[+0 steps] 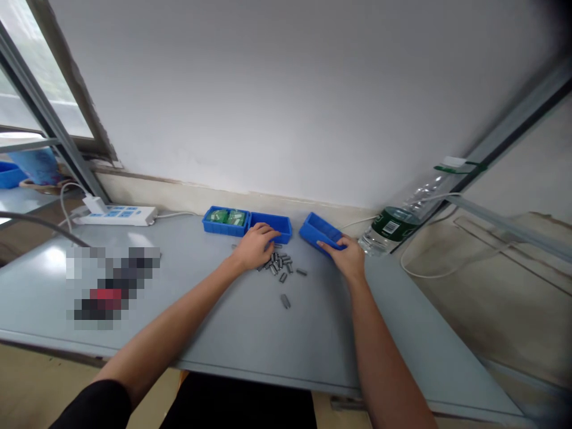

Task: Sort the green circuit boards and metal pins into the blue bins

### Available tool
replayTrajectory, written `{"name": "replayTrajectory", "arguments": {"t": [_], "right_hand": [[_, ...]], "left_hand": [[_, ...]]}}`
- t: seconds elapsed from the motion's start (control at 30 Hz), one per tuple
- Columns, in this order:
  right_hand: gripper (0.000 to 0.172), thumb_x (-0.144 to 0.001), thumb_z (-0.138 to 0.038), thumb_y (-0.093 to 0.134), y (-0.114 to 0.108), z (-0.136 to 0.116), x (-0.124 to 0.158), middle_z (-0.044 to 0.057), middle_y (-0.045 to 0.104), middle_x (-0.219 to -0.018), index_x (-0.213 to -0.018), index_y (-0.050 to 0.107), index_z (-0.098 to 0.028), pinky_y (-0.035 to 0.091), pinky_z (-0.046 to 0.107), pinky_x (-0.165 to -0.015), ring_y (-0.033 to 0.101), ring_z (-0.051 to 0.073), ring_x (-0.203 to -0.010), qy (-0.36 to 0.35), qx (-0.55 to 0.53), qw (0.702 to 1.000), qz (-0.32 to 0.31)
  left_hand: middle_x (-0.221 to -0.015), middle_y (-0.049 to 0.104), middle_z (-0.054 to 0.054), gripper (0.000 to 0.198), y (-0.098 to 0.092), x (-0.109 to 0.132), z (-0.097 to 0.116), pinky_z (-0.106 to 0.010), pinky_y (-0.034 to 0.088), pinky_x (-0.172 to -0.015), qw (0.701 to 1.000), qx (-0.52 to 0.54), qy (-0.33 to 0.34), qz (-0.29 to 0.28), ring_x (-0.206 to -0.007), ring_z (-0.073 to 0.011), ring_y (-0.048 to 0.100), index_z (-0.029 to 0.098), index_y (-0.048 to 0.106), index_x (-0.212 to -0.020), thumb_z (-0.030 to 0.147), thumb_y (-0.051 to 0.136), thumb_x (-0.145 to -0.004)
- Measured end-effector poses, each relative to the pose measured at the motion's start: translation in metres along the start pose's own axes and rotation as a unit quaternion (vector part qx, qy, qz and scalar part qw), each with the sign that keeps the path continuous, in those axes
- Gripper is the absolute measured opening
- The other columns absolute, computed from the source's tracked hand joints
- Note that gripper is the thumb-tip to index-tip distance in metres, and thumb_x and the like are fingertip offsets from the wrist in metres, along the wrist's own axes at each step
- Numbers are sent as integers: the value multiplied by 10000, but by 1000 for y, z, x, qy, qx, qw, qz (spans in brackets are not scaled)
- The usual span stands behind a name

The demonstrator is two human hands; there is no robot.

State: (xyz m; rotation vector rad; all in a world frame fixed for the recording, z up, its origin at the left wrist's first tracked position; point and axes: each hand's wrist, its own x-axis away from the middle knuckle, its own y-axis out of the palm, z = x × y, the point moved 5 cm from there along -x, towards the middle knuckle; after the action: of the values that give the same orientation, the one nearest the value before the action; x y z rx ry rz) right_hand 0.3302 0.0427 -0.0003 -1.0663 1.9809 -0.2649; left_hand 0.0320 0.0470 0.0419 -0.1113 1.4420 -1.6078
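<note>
On the grey tabletop [232, 333] under a white wall, I see my left hand [255, 245] resting loosely curled over a heap of small grey metal pieces [280, 264], while my right hand [347, 257] grips a tilted blue tray [318, 230], a water bottle [393, 225] just beside it.

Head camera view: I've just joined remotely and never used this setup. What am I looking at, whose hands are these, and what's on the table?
There is no machine here: one camera worn on a person's head looks down at their own bare arms. On the grey table, the left hand rests on a heap of small grey metal cylinders. The right hand grips a tilted blue plastic tray. Behind are a double blue tray holding green parts, a white power strip and a lying water bottle.
</note>
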Motion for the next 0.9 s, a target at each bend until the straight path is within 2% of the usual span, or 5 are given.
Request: {"name": "replayTrajectory", "arguments": {"t": [0.2, 0.43, 0.6, 0.73, 0.9], "right_hand": [[491, -704, -537, 848, -5, -71, 10, 172, 699, -1275, -592, 472, -241, 476, 518, -1062, 658, 356, -1178, -31, -78, 994, 64], [496, -743, -534, 841, 36, -153, 47, 163, 657, -1376, -637, 458, -238, 521, 479, -1024, 620, 354, -1274, -95, -191, 972, -97], [392, -888, -510, 674, 42, -138, 50, 136, 580, -1456, -1170, 553, -266, 578, 386, -828, 719, 246, -995, -32, -282, 943, -174], [219, -964, -450, 495, 39, -98, 49, 96, 680, -1021, -979, 549, -238, 511, 394, -908, 653, 256, -983, 77, -156, 984, 30], [243, -957, -464, 471, 75, -93, 60, 67, 663, -981, -960, 542, -233, 505, 350, -891, 622, 227, -943, 146, -212, 966, 10]], "left_hand": [[-1137, 755, -123, 355, -9, 37, -25, -424, 596, -936, 941, 295, -145, 80, -1041, -254, 713, 169, 713, -1206, 388, 626, -940], [-1295, 697, -166, 930, -5, 41, -21, -483, 572, -1013, 791, 554, -214, 148, -1168, -315, 685, 170, 521, -1420, 519, 919, -655], [-1186, 725, -138, 713, -17, 44, -36, -481, 562, -1018, 745, 583, -232, 224, -1117, -305, 693, 154, 639, -1144, 529, 934, -615], [-1139, 731, -129, 637, -19, 48, -51, -475, 576, -996, 756, 550, -265, 236, -1094, -306, 699, 161, 647, -1044, 487, 952, -589], [-1123, 747, -120, 713, -19, 47, -47, -482, 595, -981, 789, 514, -253, 223, -1102, -331, 704, 183, 653, -1107, 493, 974, -552]]}}
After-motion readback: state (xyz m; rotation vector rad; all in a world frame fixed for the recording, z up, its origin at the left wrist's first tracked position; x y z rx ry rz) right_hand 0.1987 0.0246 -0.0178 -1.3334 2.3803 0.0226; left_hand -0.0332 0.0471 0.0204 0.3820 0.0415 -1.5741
